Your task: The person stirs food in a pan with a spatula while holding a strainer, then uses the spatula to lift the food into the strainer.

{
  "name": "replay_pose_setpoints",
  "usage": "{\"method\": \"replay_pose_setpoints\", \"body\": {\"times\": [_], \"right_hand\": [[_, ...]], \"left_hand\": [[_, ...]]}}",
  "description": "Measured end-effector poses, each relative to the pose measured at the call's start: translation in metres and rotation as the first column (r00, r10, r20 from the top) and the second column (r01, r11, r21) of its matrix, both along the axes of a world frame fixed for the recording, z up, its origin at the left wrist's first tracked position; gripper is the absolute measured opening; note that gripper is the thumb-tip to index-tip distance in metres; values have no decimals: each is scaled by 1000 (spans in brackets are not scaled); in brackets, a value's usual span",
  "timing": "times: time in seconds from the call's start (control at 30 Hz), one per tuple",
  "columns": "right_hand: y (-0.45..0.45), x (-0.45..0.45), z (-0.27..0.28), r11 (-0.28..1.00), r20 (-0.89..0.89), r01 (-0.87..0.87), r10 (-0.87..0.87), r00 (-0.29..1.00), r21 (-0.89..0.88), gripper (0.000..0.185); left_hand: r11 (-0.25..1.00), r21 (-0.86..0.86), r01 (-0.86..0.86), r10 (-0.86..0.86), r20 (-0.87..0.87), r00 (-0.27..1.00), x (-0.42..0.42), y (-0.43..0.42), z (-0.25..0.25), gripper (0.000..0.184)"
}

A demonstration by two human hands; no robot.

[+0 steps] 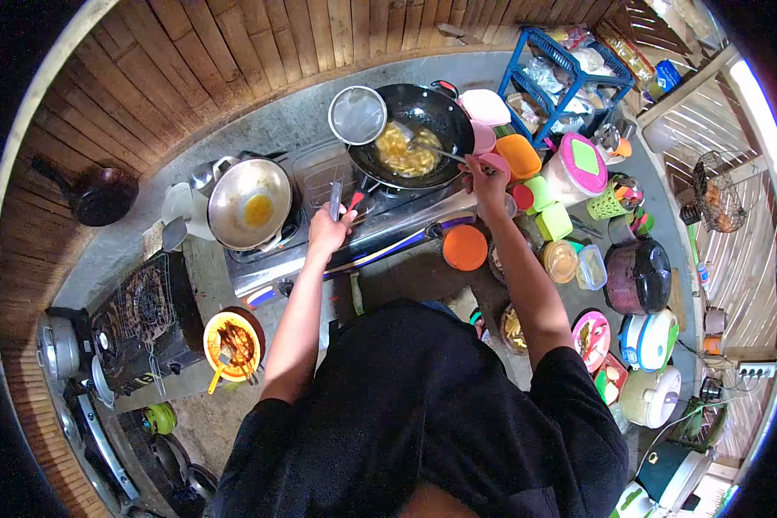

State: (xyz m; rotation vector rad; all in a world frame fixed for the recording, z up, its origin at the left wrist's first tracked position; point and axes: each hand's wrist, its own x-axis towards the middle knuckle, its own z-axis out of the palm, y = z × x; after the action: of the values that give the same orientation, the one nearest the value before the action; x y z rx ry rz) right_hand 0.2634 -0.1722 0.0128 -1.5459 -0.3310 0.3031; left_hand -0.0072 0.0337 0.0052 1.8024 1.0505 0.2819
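My right hand (pixel 487 183) is closed around the handle of a metal spatula (pixel 440 152). Its head is among yellow-brown frying food (pixel 406 155) in a black wok (pixel 414 105) on the stove. My left hand (pixel 327 231) grips a grey handle, which appears to belong to the round mesh strainer (pixel 356 116) over the wok's left edge. Beside that hand is a small red piece (pixel 356 202); whether it is part of the handle I cannot tell. A pale metal pan (pixel 229 193) with some yellow oil stands on the left burner.
Plastic tubs and lids, including an orange lid (pixel 465 248), crowd the right side below a blue rack (pixel 570 78). Left of me are a charred grill (pixel 142 302) and an orange bowl of red sauce (pixel 213 347). A blackened pan (pixel 104 195) hangs on the bamboo wall.
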Motion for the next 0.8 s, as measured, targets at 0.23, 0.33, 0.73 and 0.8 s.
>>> {"method": "replay_pose_setpoints", "body": {"times": [0.23,0.33,0.73,0.8], "right_hand": [[-23,-24,42,991,34,-21,25,999,-132,26],[-36,-8,26,977,277,61,-2,961,-207,25],[-50,-6,-15,890,466,313,-134,874,-331,26],[-51,-15,-16,926,291,226,-136,947,-303,27]], "left_hand": [[1000,-12,7,-7,15,1000,0,1,-2,27],[998,50,33,-35,27,999,0,3,-8,28],[1000,6,16,-16,21,1000,0,4,-11,27],[1000,10,13,-13,22,1000,1,2,-7,27]]}}
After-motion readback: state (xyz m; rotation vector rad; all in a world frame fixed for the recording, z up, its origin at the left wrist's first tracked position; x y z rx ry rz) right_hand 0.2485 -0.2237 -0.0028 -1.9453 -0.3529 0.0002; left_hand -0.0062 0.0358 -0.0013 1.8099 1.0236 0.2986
